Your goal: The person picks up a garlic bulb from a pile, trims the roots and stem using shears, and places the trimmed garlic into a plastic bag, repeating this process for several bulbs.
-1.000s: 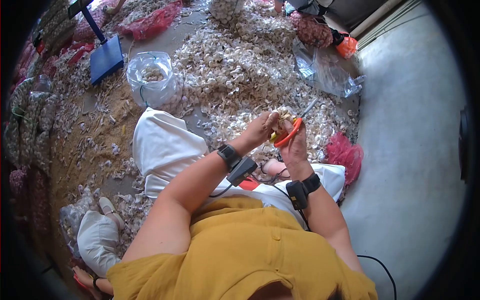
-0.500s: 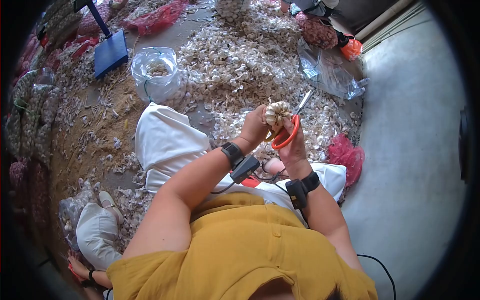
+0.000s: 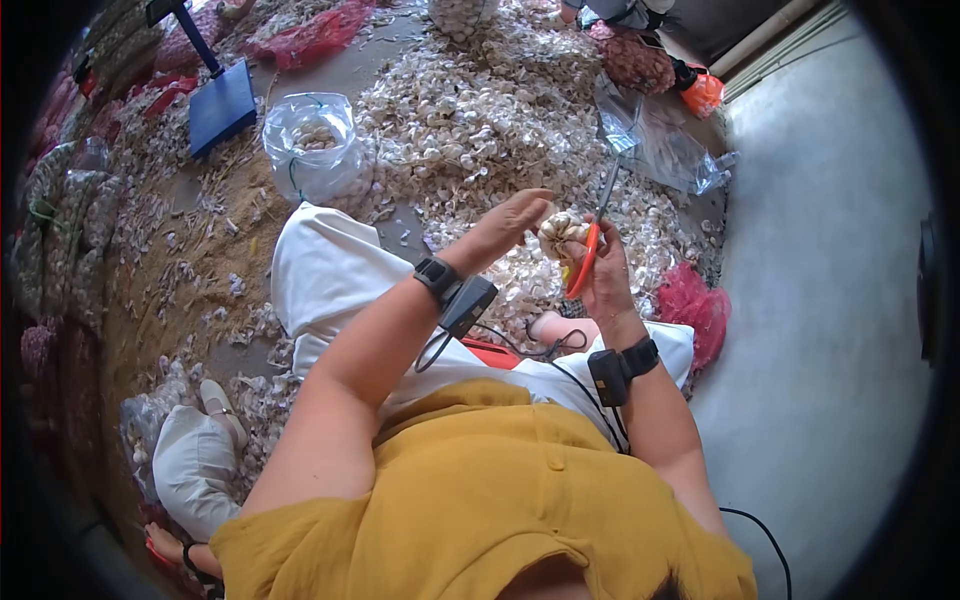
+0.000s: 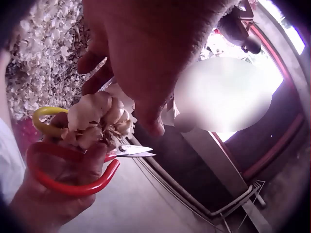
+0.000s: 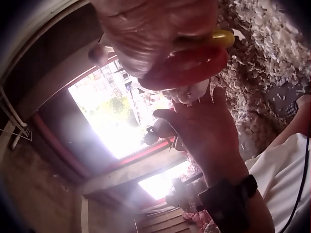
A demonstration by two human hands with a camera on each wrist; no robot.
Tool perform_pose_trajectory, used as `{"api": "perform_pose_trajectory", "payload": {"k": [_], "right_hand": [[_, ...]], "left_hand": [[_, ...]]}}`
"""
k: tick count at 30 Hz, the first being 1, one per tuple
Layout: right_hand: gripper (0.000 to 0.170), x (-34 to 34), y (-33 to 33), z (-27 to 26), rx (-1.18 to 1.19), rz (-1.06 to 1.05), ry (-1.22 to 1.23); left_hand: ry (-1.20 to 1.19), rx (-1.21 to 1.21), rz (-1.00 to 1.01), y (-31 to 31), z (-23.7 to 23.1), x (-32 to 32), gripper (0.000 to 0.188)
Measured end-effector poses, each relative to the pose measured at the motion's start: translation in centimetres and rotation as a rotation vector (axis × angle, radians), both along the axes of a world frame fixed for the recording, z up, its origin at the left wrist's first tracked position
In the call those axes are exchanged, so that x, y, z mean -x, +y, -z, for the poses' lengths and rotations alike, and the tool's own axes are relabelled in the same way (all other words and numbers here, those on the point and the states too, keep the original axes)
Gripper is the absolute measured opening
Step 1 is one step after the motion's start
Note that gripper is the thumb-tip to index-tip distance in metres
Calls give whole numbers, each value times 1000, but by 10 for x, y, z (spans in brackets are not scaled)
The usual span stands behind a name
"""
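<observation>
My right hand (image 3: 606,278) holds a pair of scissors (image 3: 583,262) with red and yellow handles, the blades pointing away from me. The same hand pinches a whitish garlic bulb (image 3: 563,232) beside the handles. In the left wrist view, the bulb's cloves (image 4: 114,112) face outward and the scissor blades (image 4: 136,150) stick out below them. My left hand (image 3: 505,228) is just left of the bulb, fingers stretched out and holding nothing. Seen from the right wrist, the red handle (image 5: 194,68) hides most of the bulb, with the left hand (image 5: 206,128) underneath.
A wide heap of garlic and skins (image 3: 470,130) covers the floor ahead. A clear plastic bag (image 3: 305,165) with some garlic stands to the left, near a blue platform scale (image 3: 222,110). Red netting (image 3: 692,315) lies by the wall (image 3: 810,300) on my right. Another person's leg (image 3: 200,470) is at lower left.
My left hand has let go of the bulb and drawn slightly away, its fingers straightening. The right hand has moved a little to the right, and the scissors now point more steeply forward.
</observation>
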State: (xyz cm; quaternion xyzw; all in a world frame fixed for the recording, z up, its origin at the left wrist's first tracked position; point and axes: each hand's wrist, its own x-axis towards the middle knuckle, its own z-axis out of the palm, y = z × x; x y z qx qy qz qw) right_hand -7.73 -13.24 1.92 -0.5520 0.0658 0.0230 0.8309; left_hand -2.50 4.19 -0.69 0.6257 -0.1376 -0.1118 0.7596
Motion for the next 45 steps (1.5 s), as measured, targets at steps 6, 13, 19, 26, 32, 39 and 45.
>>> {"api": "perform_pose_trajectory", "payload": {"k": [6,13,19,26,32,39,45], "right_hand": [[50,1,-3,-1,79,-132,-14],[54,0,-6,1,168,-170,-56],[56,2,-9,-7,225,-248,-68],[54,9,-3,-22,219,-322,-107],[57,9,-6,-34,240,-305,-157],[60,2,-14,-14,502,-192,-265],[59,4,-9,-7,525,-170,-298]], "left_hand": [[-61,-55,261,-6,7,-6,36],[-13,-64,241,-4,-8,3,26],[81,45,217,-8,-6,4,20],[307,60,195,-1,-5,10,13],[-2,-569,128,10,17,7,15],[203,81,357,7,-4,13,56],[232,322,336,-8,-9,15,32]]}}
